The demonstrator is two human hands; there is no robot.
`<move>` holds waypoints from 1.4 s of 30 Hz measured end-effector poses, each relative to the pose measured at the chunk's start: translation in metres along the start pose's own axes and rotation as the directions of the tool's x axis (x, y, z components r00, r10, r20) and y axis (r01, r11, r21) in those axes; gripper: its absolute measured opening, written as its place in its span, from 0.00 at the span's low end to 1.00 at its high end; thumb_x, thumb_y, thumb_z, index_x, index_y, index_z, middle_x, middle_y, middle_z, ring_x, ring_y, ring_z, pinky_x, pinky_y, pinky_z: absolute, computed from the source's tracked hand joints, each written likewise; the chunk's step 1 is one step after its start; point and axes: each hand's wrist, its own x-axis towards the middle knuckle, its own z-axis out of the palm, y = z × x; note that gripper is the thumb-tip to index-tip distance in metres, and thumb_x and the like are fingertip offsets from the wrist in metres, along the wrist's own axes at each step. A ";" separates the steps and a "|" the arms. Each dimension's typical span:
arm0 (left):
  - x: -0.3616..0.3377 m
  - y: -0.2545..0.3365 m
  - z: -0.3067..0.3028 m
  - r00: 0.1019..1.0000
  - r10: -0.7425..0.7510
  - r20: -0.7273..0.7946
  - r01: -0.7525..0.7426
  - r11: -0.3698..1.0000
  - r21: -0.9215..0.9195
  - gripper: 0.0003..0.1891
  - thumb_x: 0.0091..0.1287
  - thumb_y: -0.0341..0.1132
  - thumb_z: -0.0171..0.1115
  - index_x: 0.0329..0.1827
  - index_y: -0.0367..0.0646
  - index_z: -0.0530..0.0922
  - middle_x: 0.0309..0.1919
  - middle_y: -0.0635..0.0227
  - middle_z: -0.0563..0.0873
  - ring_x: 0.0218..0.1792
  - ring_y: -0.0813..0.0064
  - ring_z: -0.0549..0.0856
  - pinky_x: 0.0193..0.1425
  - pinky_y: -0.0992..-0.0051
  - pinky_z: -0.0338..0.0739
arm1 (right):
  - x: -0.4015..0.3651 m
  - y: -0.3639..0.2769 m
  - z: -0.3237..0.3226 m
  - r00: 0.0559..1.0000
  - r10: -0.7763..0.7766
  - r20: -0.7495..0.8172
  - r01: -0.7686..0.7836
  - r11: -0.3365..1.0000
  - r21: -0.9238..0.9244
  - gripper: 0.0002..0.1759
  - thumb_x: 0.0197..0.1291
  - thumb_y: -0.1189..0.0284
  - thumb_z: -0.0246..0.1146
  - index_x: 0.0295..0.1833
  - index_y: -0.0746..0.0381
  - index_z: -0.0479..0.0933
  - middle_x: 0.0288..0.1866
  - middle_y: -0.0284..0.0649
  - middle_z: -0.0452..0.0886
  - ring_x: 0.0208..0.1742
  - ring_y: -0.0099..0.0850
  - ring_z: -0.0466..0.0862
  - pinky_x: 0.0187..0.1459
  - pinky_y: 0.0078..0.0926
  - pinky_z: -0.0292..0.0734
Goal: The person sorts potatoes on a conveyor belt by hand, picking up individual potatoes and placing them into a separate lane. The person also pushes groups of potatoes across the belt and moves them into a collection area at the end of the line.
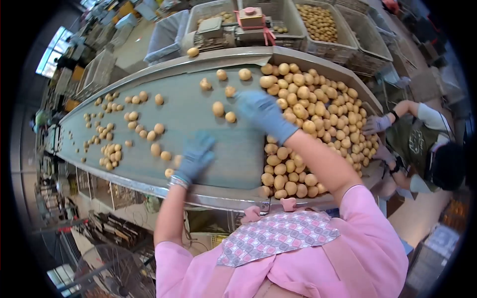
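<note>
Near the rim (223, 197), my left hand (197, 156) is open over bare belt (236, 159). Beside potatoes (303, 93), the grip of my right hand (263, 111) is unclear.

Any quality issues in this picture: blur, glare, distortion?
Head view: strong fisheye bending with black corners; head view: left hand and right hand smeared, likely by motion, while the heaped potatoes look fairly crisp; head view: window at upper left washed out.
</note>
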 end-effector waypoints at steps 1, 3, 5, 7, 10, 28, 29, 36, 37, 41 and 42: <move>-0.022 -0.036 0.002 0.990 -0.117 -0.083 0.117 0.993 -0.007 0.26 0.70 0.39 0.63 0.70 0.41 0.80 0.69 0.47 0.81 0.71 0.45 0.77 0.80 0.53 0.69 | 0.000 0.030 0.003 0.990 0.028 -0.140 -0.017 0.997 0.077 0.14 0.70 0.68 0.63 0.57 0.62 0.82 0.48 0.50 0.87 0.49 0.50 0.88 0.49 0.45 0.84; -0.063 -0.101 -0.006 0.903 -0.390 -0.179 0.395 0.919 -0.011 0.21 0.72 0.38 0.62 0.65 0.41 0.81 0.59 0.46 0.83 0.64 0.43 0.79 0.72 0.52 0.74 | 0.003 0.064 0.026 0.965 0.034 -0.258 0.009 0.987 0.163 0.18 0.71 0.67 0.63 0.63 0.60 0.80 0.54 0.51 0.86 0.54 0.51 0.87 0.54 0.47 0.83; -0.074 -0.113 -0.015 0.774 -0.520 -0.360 0.583 0.808 0.086 0.19 0.72 0.37 0.62 0.63 0.41 0.82 0.55 0.47 0.83 0.60 0.43 0.80 0.68 0.51 0.74 | 0.018 0.064 0.045 0.972 -0.035 -0.232 0.079 0.980 0.184 0.23 0.70 0.66 0.64 0.68 0.57 0.78 0.61 0.51 0.85 0.60 0.50 0.85 0.58 0.49 0.82; -0.058 -0.104 -0.025 0.722 -0.545 -0.427 0.565 0.820 -0.092 0.20 0.73 0.38 0.65 0.66 0.42 0.82 0.60 0.48 0.83 0.64 0.44 0.79 0.72 0.51 0.73 | 0.032 0.043 0.060 0.979 -0.070 -0.190 0.101 0.981 0.163 0.30 0.68 0.66 0.66 0.75 0.57 0.74 0.70 0.52 0.81 0.67 0.52 0.82 0.66 0.50 0.78; 0.014 0.004 -0.033 0.925 -0.297 -0.237 0.245 0.943 -0.225 0.26 0.71 0.41 0.71 0.71 0.44 0.81 0.71 0.49 0.79 0.74 0.42 0.74 0.83 0.48 0.64 | 0.071 0.018 0.099 0.981 -0.148 -0.124 0.166 0.975 0.147 0.35 0.67 0.63 0.69 0.79 0.50 0.70 0.78 0.51 0.73 0.69 0.53 0.79 0.69 0.52 0.77; 0.029 -0.195 -0.030 0.555 -0.732 -0.396 0.770 0.632 -0.088 0.28 0.74 0.42 0.62 0.79 0.57 0.75 0.81 0.48 0.69 0.79 0.35 0.67 0.83 0.45 0.64 | -0.016 -0.030 0.103 0.959 -0.134 0.249 -0.102 0.658 0.746 0.14 0.77 0.70 0.60 0.63 0.61 0.80 0.54 0.40 0.80 0.50 0.36 0.79 0.52 0.35 0.79; 0.044 -0.214 -0.027 0.519 -0.803 -0.295 0.817 0.566 -0.104 0.29 0.75 0.41 0.61 0.80 0.57 0.73 0.84 0.50 0.66 0.81 0.36 0.65 0.85 0.45 0.62 | -0.039 -0.029 0.096 0.940 -0.101 0.325 -0.206 0.592 0.779 0.15 0.77 0.69 0.58 0.63 0.62 0.80 0.51 0.37 0.80 0.46 0.31 0.78 0.48 0.31 0.79; 0.065 -0.333 0.005 0.429 -0.902 -0.043 0.886 0.430 -0.176 0.27 0.77 0.38 0.58 0.79 0.54 0.73 0.76 0.48 0.75 0.73 0.46 0.78 0.79 0.56 0.72 | -0.148 -0.014 0.004 0.824 0.226 0.520 -0.565 0.248 0.787 0.16 0.83 0.64 0.54 0.57 0.65 0.81 0.43 0.37 0.81 0.35 0.25 0.78 0.36 0.23 0.77; 0.069 -0.325 0.009 0.450 -0.878 -0.162 0.825 0.478 -0.301 0.27 0.77 0.36 0.59 0.79 0.53 0.73 0.75 0.48 0.75 0.73 0.46 0.78 0.80 0.57 0.72 | -0.148 -0.022 -0.021 0.854 0.232 0.466 -0.521 0.378 0.765 0.17 0.84 0.63 0.52 0.56 0.65 0.80 0.43 0.38 0.82 0.30 0.25 0.77 0.32 0.22 0.74; 0.093 -0.203 -0.013 0.622 -0.633 -0.461 0.417 0.766 -0.489 0.30 0.75 0.29 0.61 0.82 0.46 0.71 0.77 0.49 0.76 0.76 0.48 0.76 0.82 0.60 0.70 | -0.179 0.002 -0.016 0.737 0.366 0.568 -0.533 -0.203 0.822 0.19 0.80 0.68 0.56 0.68 0.66 0.73 0.62 0.42 0.78 0.50 0.33 0.77 0.48 0.30 0.75; 0.098 -0.154 -0.017 0.717 -0.551 -0.427 0.323 0.805 -0.497 0.31 0.75 0.28 0.61 0.83 0.43 0.70 0.78 0.48 0.75 0.78 0.49 0.75 0.83 0.60 0.69 | -0.181 0.004 -0.011 0.760 0.350 0.548 -0.505 -0.214 0.837 0.26 0.77 0.71 0.59 0.76 0.66 0.69 0.72 0.43 0.76 0.63 0.37 0.78 0.60 0.34 0.77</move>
